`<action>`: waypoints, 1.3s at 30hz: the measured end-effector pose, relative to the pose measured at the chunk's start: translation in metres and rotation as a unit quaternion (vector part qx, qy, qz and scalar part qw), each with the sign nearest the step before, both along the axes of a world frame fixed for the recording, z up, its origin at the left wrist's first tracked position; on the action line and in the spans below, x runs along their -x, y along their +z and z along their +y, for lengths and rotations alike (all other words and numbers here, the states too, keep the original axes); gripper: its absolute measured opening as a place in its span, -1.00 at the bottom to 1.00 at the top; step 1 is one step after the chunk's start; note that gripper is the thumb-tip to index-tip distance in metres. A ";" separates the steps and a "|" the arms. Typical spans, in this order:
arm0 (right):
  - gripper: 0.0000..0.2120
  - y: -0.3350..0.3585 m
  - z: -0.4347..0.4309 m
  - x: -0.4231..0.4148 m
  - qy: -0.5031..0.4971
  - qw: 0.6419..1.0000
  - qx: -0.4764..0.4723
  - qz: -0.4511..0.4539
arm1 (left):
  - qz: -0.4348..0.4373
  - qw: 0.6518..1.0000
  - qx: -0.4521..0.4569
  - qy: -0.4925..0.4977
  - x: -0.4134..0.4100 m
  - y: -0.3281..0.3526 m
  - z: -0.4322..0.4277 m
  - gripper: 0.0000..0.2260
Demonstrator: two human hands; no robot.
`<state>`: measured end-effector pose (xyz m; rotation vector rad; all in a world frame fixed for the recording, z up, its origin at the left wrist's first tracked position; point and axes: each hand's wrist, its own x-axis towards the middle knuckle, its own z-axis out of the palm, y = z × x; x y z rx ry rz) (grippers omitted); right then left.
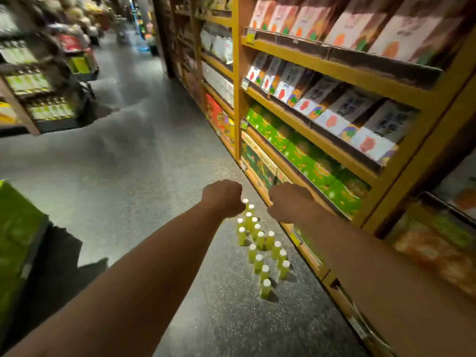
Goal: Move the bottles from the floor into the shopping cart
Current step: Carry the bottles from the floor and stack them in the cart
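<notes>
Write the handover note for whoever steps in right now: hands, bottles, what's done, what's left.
Left hand: stretched out over the far end of the bottle cluster. Its fingers are curled under and hidden, so I cannot tell whether it grips anything.
Right hand: level with the left, nearer the shelf unit. Its fingers are hidden too.
Bottles: well over a dozen, green with white caps, upright on the floor beside the shelf's base.
Shopping cart: none can be made out in this view.
Done: nothing that shows.
Left: every bottle on the floor has to go into the cart.
</notes>
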<state>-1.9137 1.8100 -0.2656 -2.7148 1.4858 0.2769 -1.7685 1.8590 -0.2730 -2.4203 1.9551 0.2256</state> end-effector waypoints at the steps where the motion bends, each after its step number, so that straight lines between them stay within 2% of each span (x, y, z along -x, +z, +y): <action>1: -0.73 -0.003 -0.011 -0.015 0.026 1.000 -0.007 0.003 | 0.000 1.000 -0.002 0.028 -0.013 -0.003 0.000 -0.68; 8: -0.77 -0.037 -0.038 -0.122 0.186 0.982 -0.026 0.006 | 0.009 0.980 -0.035 0.195 -0.097 -0.034 0.019 -0.70; 16: -0.83 -0.067 -0.042 -0.261 0.319 0.947 -0.035 0.030 | 0.017 0.953 -0.065 0.295 -0.205 -0.070 0.028 -0.69; 20: -0.93 -0.076 -0.046 -0.346 0.360 0.931 -0.035 0.039 | 0.023 0.940 -0.069 0.332 -0.279 -0.073 0.030 -0.68; 26: -0.81 -0.090 -0.043 -0.451 0.418 0.905 -0.053 0.060 | 0.039 0.915 -0.064 0.397 -0.370 -0.080 0.039 -0.68; 33: -0.72 -0.115 -0.041 -0.566 0.539 0.836 -0.045 0.090 | 0.071 0.859 -0.078 0.500 -0.448 -0.111 0.050 -0.79; 39: -0.74 -0.133 -0.028 -0.651 0.665 0.737 -0.034 0.118 | 0.123 0.765 -0.021 0.632 -0.490 -0.129 0.052 -0.80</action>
